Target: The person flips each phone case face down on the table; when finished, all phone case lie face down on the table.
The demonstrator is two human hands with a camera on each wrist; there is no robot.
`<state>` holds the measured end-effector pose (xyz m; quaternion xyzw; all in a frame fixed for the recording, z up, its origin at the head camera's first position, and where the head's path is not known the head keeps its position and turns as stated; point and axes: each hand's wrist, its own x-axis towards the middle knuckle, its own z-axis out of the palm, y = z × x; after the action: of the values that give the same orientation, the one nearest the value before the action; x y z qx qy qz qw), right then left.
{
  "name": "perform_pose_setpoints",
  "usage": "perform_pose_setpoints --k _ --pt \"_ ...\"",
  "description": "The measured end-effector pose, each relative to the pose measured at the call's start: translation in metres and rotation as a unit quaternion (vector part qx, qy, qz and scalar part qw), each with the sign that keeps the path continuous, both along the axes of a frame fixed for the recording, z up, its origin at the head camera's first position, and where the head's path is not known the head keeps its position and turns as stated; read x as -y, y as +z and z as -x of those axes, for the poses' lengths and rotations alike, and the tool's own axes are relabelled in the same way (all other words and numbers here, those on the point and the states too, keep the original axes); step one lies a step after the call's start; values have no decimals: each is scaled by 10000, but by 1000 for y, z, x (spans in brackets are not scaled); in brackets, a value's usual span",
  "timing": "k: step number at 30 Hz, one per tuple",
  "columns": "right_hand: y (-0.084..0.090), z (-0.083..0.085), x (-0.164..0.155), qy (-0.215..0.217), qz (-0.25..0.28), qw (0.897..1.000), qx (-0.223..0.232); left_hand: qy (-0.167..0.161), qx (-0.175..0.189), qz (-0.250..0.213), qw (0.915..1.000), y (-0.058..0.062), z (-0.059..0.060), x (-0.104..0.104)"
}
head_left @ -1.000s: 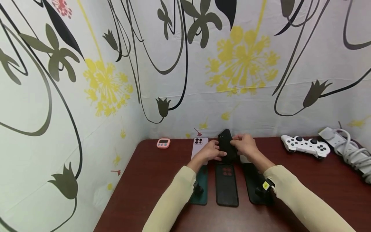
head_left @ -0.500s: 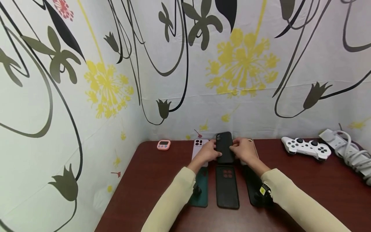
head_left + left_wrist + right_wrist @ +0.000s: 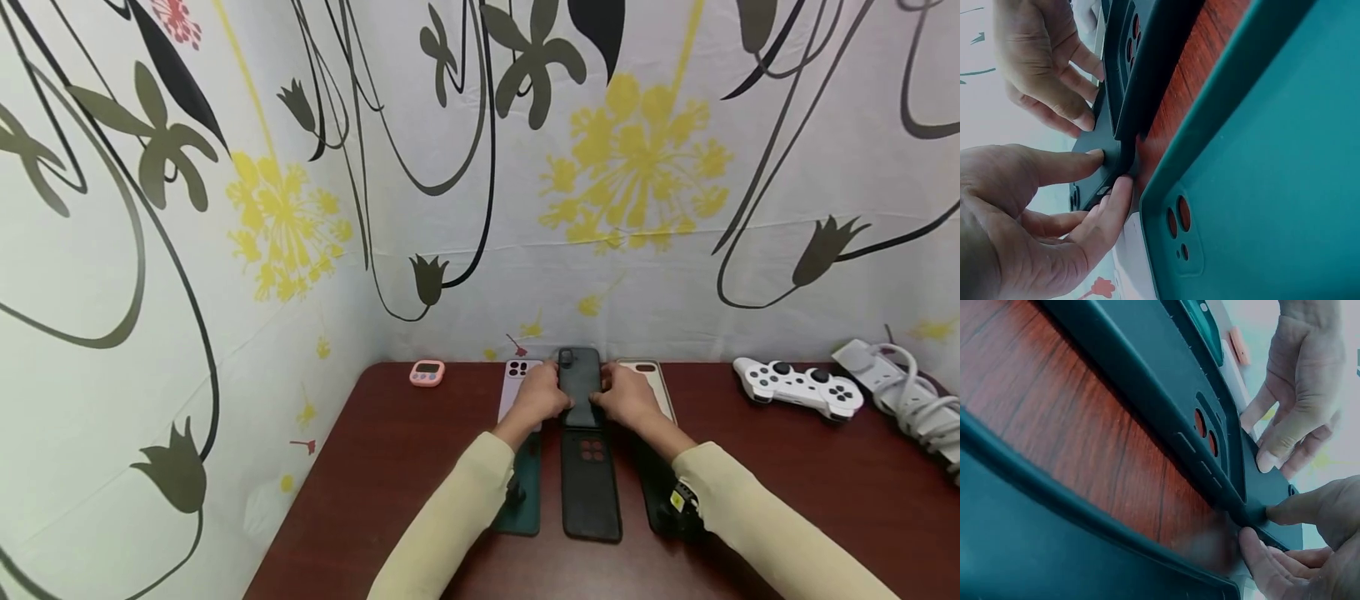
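A black phone lies flat on the dark red table, at the back between a pink phone and a beige phone. My left hand pinches its left edge and my right hand pinches its right edge. In the left wrist view, the left thumb and a finger clamp the phone's near corner. The right wrist view shows the right hand's fingertips on the same end. Below the phones lie a teal case, a black case and another black case.
A pink timer sits at the back left corner. A white game controller and a grey power strip with its cable lie at the back right. Patterned walls close in the left and back sides.
The black phone was held tilted up off the table. Both hands have lowered it flat between the pink and beige phones, and the beige phone now shows.
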<state>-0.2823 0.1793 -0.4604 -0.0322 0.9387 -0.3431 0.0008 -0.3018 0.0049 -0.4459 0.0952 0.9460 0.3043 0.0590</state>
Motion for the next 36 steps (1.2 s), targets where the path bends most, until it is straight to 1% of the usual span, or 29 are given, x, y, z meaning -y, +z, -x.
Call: perform_pose_setpoints --k 2,6,8,11,18,24,28,33,34,36 --pt "0 -1 1 41 -82 10000 -10 34 -71 237 9997 0 1 -2" --pt "-1 -1 2 109 -474 9987 -138 79 -93 634 9979 -1 1 -6" --pt "-1 -1 2 121 -638 9977 -179 49 -119 845 9963 -2 1 -8" --pt "-2 -1 2 131 -699 9973 -166 52 -138 1044 9944 -3 1 -11" --pt "0 -1 1 264 -628 9976 -118 180 -132 1201 9925 -2 -1 -13" --pt "1 -2 3 286 -600 9977 -95 176 -180 1235 9920 -2 -2 -13" --pt "1 -3 4 269 -560 9980 -140 87 -341 1328 9905 -2 -4 -13" --pt "1 -4 -1 275 -601 9973 -334 -109 -693 1574 9850 -4 -9 -13" --pt "1 -4 -2 277 -613 9970 -382 -128 -760 1606 9840 -4 -10 -13" --pt "0 -5 -6 261 -588 9969 -444 -107 -783 1636 9834 -5 -11 -13"
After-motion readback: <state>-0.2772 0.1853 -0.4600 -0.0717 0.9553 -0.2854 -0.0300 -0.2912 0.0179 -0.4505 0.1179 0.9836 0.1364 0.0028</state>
